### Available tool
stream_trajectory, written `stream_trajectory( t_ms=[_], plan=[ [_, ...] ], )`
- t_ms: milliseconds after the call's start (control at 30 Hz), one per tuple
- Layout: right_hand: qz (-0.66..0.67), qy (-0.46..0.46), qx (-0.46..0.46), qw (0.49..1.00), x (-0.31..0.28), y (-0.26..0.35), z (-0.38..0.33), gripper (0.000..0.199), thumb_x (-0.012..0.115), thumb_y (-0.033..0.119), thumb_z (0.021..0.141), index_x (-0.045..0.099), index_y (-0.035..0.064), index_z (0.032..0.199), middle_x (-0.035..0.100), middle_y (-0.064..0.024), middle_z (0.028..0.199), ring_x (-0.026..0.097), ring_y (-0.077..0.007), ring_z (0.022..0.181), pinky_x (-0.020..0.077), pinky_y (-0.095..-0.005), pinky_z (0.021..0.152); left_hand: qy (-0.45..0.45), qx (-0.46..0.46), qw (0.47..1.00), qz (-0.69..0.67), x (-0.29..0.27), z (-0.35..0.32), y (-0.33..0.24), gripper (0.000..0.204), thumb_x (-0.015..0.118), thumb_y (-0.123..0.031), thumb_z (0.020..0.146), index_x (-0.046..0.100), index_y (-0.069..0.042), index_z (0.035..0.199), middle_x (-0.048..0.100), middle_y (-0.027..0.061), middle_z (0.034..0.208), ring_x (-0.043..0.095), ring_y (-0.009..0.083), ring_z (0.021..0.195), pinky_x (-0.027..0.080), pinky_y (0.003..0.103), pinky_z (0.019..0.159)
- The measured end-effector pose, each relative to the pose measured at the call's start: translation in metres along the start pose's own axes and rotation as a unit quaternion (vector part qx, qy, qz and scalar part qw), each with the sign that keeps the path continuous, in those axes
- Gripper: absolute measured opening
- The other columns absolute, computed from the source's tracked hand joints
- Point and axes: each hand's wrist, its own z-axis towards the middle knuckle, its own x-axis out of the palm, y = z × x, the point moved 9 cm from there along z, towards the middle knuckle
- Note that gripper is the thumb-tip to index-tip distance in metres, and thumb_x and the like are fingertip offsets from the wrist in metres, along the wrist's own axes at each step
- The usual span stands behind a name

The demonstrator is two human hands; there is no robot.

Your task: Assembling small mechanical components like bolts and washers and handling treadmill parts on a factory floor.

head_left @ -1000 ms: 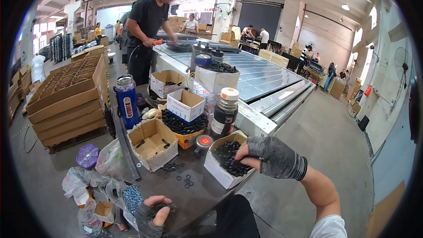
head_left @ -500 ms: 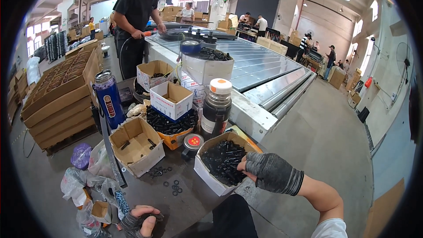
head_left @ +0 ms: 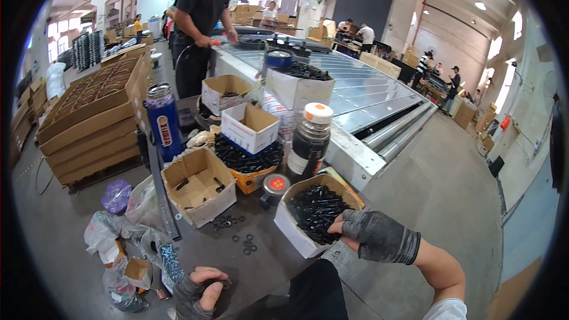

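My right hand point(head_left: 379, 236), in a grey fingerless glove, reaches over the right rim of a white cardboard box point(head_left: 290, 238). Its bent fingertips touch the pile of black bolts point(head_left: 317, 210) inside; whether they grip one is hidden. At the table's near edge my left hand point(head_left: 201, 291), gloved alike, is curled with thumb and fingers close together. Something dark shows between them, too small to name. Between the hands and the boxes lie loose black rings point(head_left: 249, 243) and a small heap of similar rings point(head_left: 226, 222).
A nearly bare carton point(head_left: 198, 192), a dark flask point(head_left: 307, 148), a lidded jar point(head_left: 275, 188) and a blue bottle point(head_left: 163, 121) crowd the dark table point(head_left: 261, 275). Plastic bags point(head_left: 124, 290) lie left. Beyond stands a roller conveyor point(head_left: 355, 115), where a person in black point(head_left: 201, 18) holds a tool.
The whole scene has shifted right in view as my head turned slightly. My right hand stays at the bolt box, and my left stays curled near the table's edge.
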Motion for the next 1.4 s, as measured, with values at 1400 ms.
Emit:
stream_trajectory(
  t_ms=[1400],
  plan=[
    [-0.093,-0.185,-0.116,0.971,0.135,0.033,0.140,0.046,0.066,0.010,0.075,0.064,0.0052,0.121,0.061,-0.0169,0.128,0.058,-0.0341,0.116,0.0451,-0.0453,0.099,0.354,-0.184,0.624,0.672,0.001,0.231,0.088,0.048,0.069,-0.030,0.080,0.067,-0.010,0.124,0.071,0.0173,0.115,0.068,0.0327,0.108,0.053,0.040,0.093]
  ],
)
